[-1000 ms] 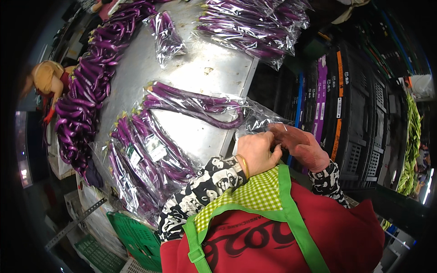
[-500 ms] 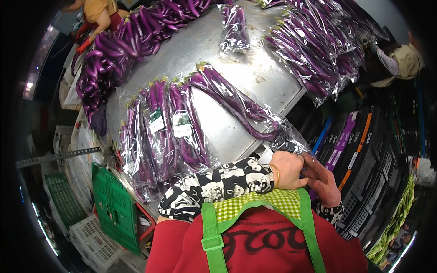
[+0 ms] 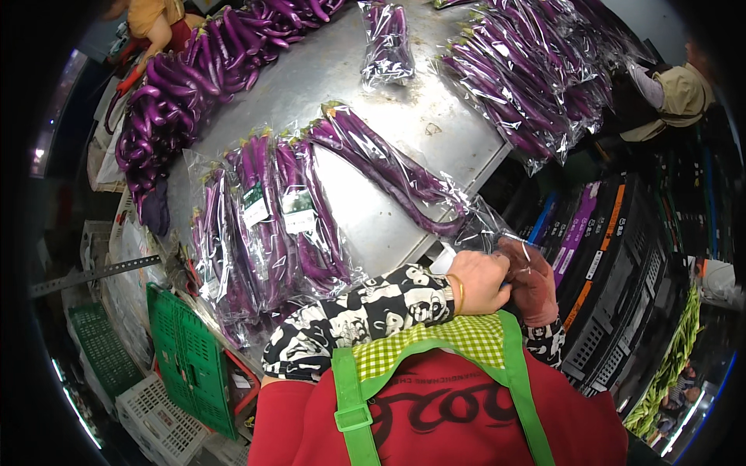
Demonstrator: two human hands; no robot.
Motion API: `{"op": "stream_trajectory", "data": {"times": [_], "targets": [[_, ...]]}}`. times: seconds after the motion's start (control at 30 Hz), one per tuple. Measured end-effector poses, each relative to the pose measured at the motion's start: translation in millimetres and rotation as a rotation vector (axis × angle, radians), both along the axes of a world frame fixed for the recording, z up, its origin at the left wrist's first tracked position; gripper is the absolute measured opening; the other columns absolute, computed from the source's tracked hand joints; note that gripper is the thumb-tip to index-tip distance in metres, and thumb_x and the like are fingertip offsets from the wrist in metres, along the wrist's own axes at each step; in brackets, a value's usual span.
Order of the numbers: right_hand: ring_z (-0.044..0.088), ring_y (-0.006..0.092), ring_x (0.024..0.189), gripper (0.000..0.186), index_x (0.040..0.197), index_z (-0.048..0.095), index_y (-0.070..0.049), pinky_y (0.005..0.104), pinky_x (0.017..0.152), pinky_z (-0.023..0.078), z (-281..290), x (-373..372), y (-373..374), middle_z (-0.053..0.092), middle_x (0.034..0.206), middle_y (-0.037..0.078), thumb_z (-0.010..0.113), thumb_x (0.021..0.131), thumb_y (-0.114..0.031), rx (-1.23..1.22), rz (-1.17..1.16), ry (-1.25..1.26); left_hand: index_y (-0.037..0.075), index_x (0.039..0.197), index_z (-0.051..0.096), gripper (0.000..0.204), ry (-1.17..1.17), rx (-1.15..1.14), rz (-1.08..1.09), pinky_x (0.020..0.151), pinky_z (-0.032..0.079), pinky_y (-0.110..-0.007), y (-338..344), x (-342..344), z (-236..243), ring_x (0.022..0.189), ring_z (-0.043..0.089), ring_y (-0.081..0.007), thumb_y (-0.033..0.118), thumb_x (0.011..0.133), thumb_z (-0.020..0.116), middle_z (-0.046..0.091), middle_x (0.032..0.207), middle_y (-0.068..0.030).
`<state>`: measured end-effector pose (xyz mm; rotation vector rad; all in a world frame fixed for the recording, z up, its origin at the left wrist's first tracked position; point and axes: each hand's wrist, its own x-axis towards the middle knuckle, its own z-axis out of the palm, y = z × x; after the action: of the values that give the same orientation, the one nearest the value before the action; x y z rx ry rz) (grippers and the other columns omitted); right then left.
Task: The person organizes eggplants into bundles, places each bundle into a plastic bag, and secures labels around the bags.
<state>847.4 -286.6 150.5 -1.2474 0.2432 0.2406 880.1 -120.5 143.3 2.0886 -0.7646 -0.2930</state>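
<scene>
My bare left hand (image 3: pixel 479 279) is curled at the loose end of a clear plastic bag (image 3: pixel 483 229), against my right hand (image 3: pixel 528 286); what its fingers hold is hidden. My right hand, in a reddish glove, grips that bag end at the table's corner. The bag holds long purple eggplants (image 3: pixel 388 175) lying diagonally on the steel table (image 3: pixel 237 115). Left of them lie several bagged bunches (image 3: pixel 276 237), some with green and white labels. A small white object (image 3: pixel 444 258) shows just beside my left hand, partly hidden.
Loose eggplants (image 3: pixel 167 105) line the back left; more bagged ones (image 3: pixel 528 85) fill the back right. Co-workers stand at upper left (image 3: pixel 155 23) and upper right (image 3: pixel 668 101). Black crates (image 3: pixel 598 318) stack at right; green (image 3: pixel 186 365) and white (image 3: pixel 159 415) crates stand lower left.
The view has turned, bringing the co-worker at upper right into sight. My hands stay together at the bag's end, with my right fingers now reaching further into the crumpled plastic.
</scene>
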Motion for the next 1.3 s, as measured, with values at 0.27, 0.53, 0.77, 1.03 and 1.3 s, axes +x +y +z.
{"op": "stream_trajectory", "data": {"times": [0.27,0.53,0.77,1.03,1.3], "targets": [[0.054,0.0298,0.116,0.055,0.128,0.046,0.006,0.0393,0.096,0.045,50,-16,0,0.053,0.125,0.02,0.062,0.087,-0.027,-0.117,0.172,0.008,0.002,0.088,0.052,0.04,-0.031,0.083,0.019,0.057,0.05,-0.043,-4,0,11,0.066,0.064,-0.0327,0.033,0.071,0.069,0.063,0.073,-0.0154],[0.06,0.0152,0.091,0.035,0.108,0.063,0.004,0.0269,0.083,0.047,-19,-5,-12,0.065,0.101,0.01,0.043,0.079,0.003,-0.488,0.135,0.012,0.003,0.088,0.052,0.022,-0.102,0.04,0.028,0.056,0.049,-0.042,-6,-2,-4,0.065,0.063,-0.0325,0.015,0.071,0.062,0.061,0.074,-0.0143],[0.061,0.0146,0.089,0.025,0.112,0.058,0.003,0.0267,0.081,0.049,-53,25,8,0.065,0.1,0.008,0.056,0.088,-0.008,-0.344,-0.036,-0.317,0.005,0.083,0.051,0.018,-0.114,0.004,-0.044,0.058,0.049,-0.043,5,2,-4,0.068,0.062,-0.032,0.014,0.071,0.06,0.06,0.074,-0.0129],[0.058,0.0119,0.079,0.052,0.133,0.042,0.002,0.0224,0.07,0.045,9,39,-2,0.064,0.109,0.011,0.059,0.088,-0.018,0.045,0.163,0.078,0.005,0.086,0.05,0.02,-0.089,-0.045,0.008,0.059,0.049,-0.042,10,6,-3,0.068,0.061,-0.0328,0.013,0.071,0.062,0.059,0.074,-0.012],[0.053,0.0192,0.115,0.044,0.13,0.049,0.0,0.0312,0.097,0.043,-51,22,15,0.058,0.124,0.01,0.057,0.088,-0.008,-0.283,0.177,-0.147,0.005,0.083,0.05,0.017,-0.18,-0.146,0.022,0.055,0.047,-0.041,10,8,-7,0.065,0.06,-0.0314,0.01,0.071,0.06,0.058,0.072,-0.0111]]}}
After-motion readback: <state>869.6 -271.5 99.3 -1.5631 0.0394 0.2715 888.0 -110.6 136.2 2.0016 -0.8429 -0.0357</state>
